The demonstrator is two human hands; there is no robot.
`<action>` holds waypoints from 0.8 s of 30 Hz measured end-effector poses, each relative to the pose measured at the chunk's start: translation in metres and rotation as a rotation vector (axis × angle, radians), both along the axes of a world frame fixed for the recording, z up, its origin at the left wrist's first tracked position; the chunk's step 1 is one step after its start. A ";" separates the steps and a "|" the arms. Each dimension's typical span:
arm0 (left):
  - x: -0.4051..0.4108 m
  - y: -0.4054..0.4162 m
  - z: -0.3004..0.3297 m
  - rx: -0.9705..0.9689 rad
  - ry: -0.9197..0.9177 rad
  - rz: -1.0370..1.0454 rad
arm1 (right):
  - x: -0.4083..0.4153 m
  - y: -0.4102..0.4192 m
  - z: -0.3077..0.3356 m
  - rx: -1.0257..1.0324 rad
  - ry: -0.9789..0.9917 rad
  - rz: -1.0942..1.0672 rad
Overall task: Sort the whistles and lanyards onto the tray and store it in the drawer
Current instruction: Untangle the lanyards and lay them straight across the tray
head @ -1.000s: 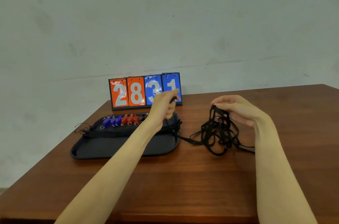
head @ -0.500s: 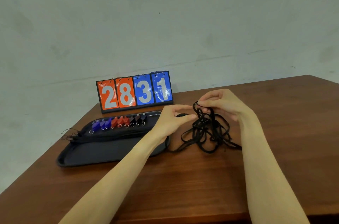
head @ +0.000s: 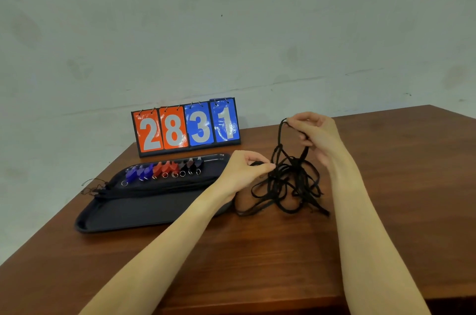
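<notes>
Black lanyards (head: 288,180) are pinched by both hands, right (head: 315,134) raised above left (head: 244,173).

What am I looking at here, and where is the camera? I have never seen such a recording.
No machine here: a person works with bare hands, filmed by a camera on their head looking forward and down. On the wooden table lies a dark tray with a row of blue, red and dark whistles; behind it stands a scoreboard reading 2831. Right of the tray is a tangle of black lanyards. The right hand lifts a loop; the left hand pinches a strand.
</notes>
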State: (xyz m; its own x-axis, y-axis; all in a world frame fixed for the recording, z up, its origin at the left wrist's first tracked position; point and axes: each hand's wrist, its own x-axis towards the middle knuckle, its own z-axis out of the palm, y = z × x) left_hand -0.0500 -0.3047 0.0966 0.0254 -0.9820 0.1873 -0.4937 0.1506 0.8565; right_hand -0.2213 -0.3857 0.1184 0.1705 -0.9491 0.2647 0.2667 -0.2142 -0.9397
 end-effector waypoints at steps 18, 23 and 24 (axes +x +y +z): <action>0.041 0.004 0.007 -0.149 0.489 0.305 | -0.016 -0.029 -0.022 0.110 -0.092 -0.613; 0.047 0.014 0.012 -0.153 0.482 0.130 | -0.014 -0.033 -0.032 0.141 0.345 -0.592; 0.049 0.015 0.014 -0.148 0.466 0.080 | -0.012 -0.033 -0.032 0.151 0.488 -0.542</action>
